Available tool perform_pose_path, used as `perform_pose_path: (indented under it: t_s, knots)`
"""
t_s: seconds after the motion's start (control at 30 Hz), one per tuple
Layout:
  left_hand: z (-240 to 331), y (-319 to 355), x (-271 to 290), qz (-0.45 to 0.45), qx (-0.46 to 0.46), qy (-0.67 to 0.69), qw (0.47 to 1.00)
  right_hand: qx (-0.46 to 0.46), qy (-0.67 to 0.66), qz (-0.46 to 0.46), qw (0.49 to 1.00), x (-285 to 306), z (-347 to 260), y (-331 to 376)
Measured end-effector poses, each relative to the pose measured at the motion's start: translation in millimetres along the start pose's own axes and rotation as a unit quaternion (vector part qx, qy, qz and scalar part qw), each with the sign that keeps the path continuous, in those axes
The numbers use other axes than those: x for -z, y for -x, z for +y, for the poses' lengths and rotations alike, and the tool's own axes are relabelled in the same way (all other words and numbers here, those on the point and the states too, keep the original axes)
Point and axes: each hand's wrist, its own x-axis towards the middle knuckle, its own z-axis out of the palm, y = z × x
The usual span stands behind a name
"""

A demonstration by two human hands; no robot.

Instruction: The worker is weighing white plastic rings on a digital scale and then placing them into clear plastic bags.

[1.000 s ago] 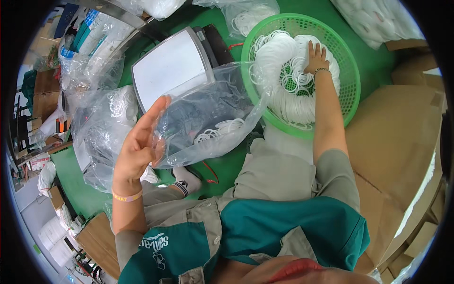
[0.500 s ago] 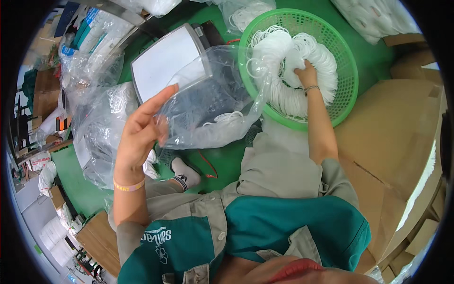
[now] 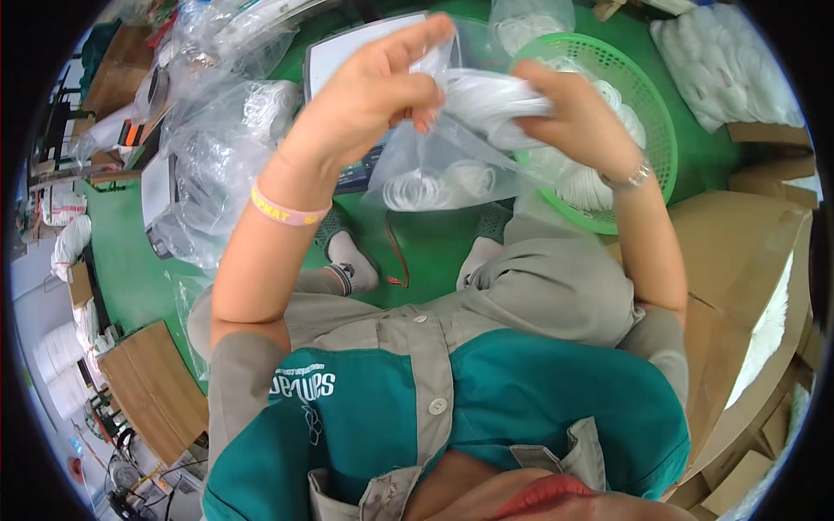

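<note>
Green floor; crinkly clear bag

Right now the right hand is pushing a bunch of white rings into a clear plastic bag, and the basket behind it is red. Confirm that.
Not quite: the basket is green, not red, as the head view shows. The rest stands: the right hand pushes a bunch of white rings into the clear plastic bag, whose mouth the left hand holds.

Teal-and-grey shirt (pink wristband)
</note>
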Motion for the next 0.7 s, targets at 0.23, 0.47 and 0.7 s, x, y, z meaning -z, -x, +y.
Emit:
perform_pose_path:
  t_s: [0.23, 0.47, 0.7]
  knots:
    - [86.2, 15.3, 44.6, 0.015, -0.178, 0.075, 0.981, 0.215, 0.207, -0.057, 0.953, 19.0, -23.0, -90.3]
    - [111.5, 44.6, 100.7, 0.163, -0.247, 0.000, 0.955, 0.064, 0.338, 0.010, 0.939, 44.9, -124.5, -145.1]
    - [61.9, -8.0, 148.5, 0.173, -0.132, -0.114, 0.969, 0.103, 0.148, 0.074, 0.981, -1.6, -66.6, -186.5]
